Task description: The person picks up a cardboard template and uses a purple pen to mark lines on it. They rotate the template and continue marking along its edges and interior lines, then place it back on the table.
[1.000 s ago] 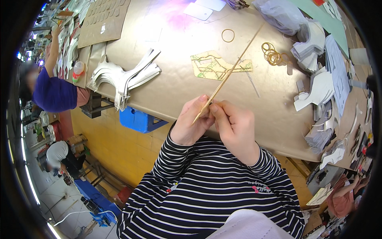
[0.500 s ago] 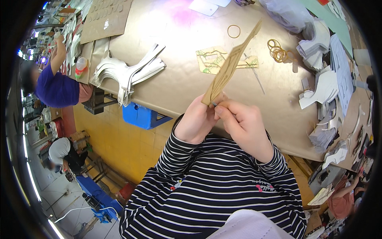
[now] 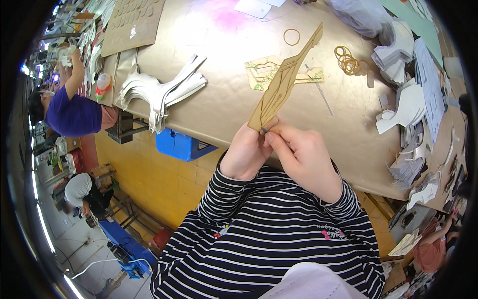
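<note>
A long, narrow tan template (image 3: 285, 82) with slots cut along it slants up and away over the near edge of the table. My left hand (image 3: 242, 155) is closed around its lower end. A small dark-tipped tool (image 3: 265, 130), its kind unclear, is pinched between the thumb and fingers of my right hand (image 3: 304, 153), with the tip against the template's lower end. Behind the template, another template with a green pattern (image 3: 314, 75) lies flat, partly covered. A thin narrow strip (image 3: 325, 99) lies beside it.
White cut pieces (image 3: 158, 92) lie stacked at left. Rubber bands (image 3: 348, 62) and a single band (image 3: 292, 37) rest beyond my hands. More stacked pieces (image 3: 409, 107) line the right side. A blue stool (image 3: 177, 145) stands below the table. A co-worker in purple (image 3: 74, 112) is at far left.
The tan template has turned so that more of its slotted face shows, and its far end has shifted slightly left. Both hands stay nearly in place.
</note>
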The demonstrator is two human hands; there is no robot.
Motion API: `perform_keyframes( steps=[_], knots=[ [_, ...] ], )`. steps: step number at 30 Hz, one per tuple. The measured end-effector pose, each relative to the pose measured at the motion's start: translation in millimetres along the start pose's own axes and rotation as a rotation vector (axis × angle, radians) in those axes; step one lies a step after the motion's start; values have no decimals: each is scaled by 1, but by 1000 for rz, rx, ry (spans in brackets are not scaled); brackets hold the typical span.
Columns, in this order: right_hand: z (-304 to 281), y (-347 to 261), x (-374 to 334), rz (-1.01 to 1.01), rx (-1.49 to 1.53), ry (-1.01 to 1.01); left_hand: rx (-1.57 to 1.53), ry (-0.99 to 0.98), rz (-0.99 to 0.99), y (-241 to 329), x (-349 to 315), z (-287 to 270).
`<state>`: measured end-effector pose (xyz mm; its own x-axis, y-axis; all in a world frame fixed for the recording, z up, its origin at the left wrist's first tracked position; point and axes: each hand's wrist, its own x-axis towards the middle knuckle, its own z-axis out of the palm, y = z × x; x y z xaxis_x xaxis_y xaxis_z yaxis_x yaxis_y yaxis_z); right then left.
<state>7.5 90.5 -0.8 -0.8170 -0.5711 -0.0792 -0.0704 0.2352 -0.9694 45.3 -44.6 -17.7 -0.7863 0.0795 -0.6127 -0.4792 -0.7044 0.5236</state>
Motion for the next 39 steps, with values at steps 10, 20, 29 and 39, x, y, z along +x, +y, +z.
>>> perform_keyframes(
  steps=[10, 20, 29, 39],
  knots=[
    [17, -3, -2, 3, 18, 137, -149, -88, 111, -6, 3, 5],
    [34, -3, -1, -19, 112, 284, -249, -191, 165, -12, 11, -3],
    [20, -4, 3, 67, 181, 126, -236, -88, 173, -9, 7, 1],
    [8, -8, 8, 72, 131, 1, -246, -121, 87, -1, 9, -5]
  ],
)
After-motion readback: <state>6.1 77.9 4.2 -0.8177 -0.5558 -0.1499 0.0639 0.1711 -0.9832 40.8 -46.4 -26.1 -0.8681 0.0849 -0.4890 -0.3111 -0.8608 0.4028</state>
